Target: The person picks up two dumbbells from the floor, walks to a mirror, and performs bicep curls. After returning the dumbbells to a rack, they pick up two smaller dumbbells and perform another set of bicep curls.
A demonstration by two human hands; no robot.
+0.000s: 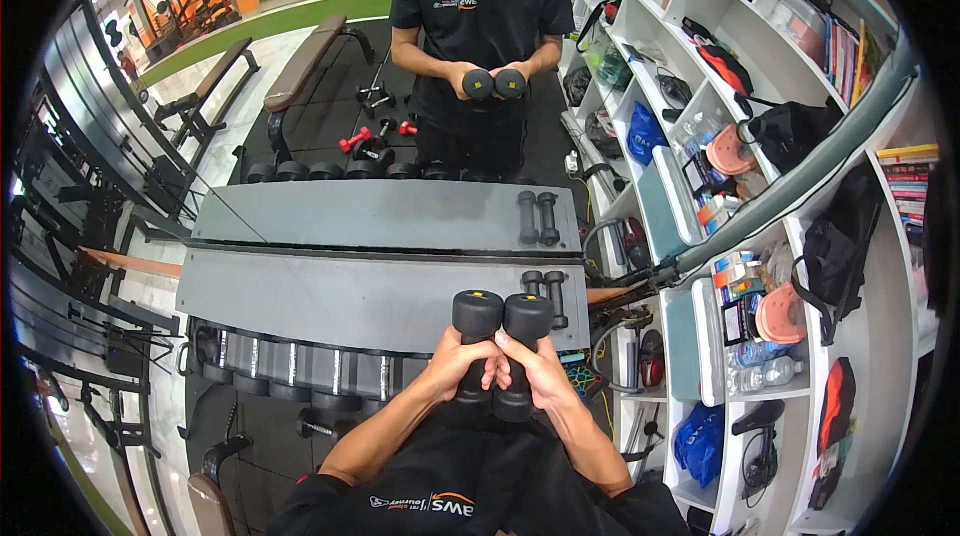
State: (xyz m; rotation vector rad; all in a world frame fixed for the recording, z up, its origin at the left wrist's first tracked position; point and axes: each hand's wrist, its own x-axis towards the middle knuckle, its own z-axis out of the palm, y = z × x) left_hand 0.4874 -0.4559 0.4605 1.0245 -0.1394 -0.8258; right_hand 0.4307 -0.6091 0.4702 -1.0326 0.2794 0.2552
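Note:
Two black dumbbells stand upright side by side in front of my chest, their round ends touching or nearly so. My left hand [463,364] is wrapped round the handle of the left dumbbell [478,314]. Around the handle of the right dumbbell [528,315] my right hand [535,369] is closed. Both thumbs come close together between the handles. Yellow marks show on the upper ends. Just beyond, two smaller dark dumbbells [555,298] lie on the grey rack top [330,301].
A mirror [330,136] behind the rack top reflects my body and both dumbbells. Below the top, a row of larger dumbbells [292,368] sits on the rack. At right, white shelves [685,386] hold bags, bottles and a blue plastic bag [698,443]. A padded bench [212,506] is at lower left.

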